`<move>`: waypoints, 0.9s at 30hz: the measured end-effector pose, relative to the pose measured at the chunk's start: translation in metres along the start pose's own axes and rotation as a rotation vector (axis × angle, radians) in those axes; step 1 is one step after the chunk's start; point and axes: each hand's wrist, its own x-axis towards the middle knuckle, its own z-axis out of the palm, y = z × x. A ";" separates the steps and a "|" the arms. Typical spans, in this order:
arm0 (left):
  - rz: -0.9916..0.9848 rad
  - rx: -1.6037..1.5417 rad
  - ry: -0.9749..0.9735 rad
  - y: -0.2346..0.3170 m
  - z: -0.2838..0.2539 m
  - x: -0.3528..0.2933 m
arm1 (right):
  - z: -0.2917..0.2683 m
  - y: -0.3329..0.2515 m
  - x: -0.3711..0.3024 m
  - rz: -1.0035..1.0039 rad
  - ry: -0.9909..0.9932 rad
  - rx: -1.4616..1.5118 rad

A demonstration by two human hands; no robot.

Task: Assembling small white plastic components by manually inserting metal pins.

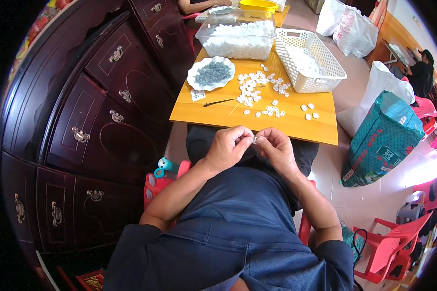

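Note:
Over my lap, just off the table's near edge, my left hand [229, 148] and my right hand [278, 151] meet at the fingertips. Both pinch a small white piece [255, 140], mostly covered by fingers, so its exact kind is unclear. In front of them on the wooden table [296, 127] lie many loose white plastic pieces [250, 89] with small holes. Several rounder white pieces [315, 115] sit apart at the right. A scalloped white plate [206, 88] holds a heap of small grey parts [213, 72]. Nearby are a thin black tool [218, 103] and a slim yellowish stick [234, 107].
Behind the plate stands a clear bin [202, 38] full of white pieces, beside a white perforated basket [331, 80]. Dark cabinets [99, 121] line the left. A teal bag [381, 140] and red chairs [398, 235] occupy the right. Another person's arm [199, 7] shows beyond the table.

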 end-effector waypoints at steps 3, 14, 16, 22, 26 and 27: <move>0.062 0.064 0.031 0.000 0.001 0.001 | -0.001 0.003 0.000 -0.004 0.006 -0.001; -0.172 -0.216 -0.088 -0.020 0.000 0.006 | 0.000 -0.001 0.004 0.010 0.050 0.017; -0.197 -0.253 -0.074 -0.020 -0.003 0.011 | -0.003 -0.002 0.004 0.002 0.069 0.031; -0.146 0.101 -0.021 -0.036 -0.008 0.043 | -0.018 -0.006 0.008 0.016 0.166 0.103; 0.068 0.335 -0.059 -0.054 0.001 0.081 | -0.028 -0.008 0.012 -0.039 0.260 0.145; 0.073 0.337 -0.060 -0.060 0.004 0.093 | -0.032 -0.006 0.013 -0.044 0.262 0.146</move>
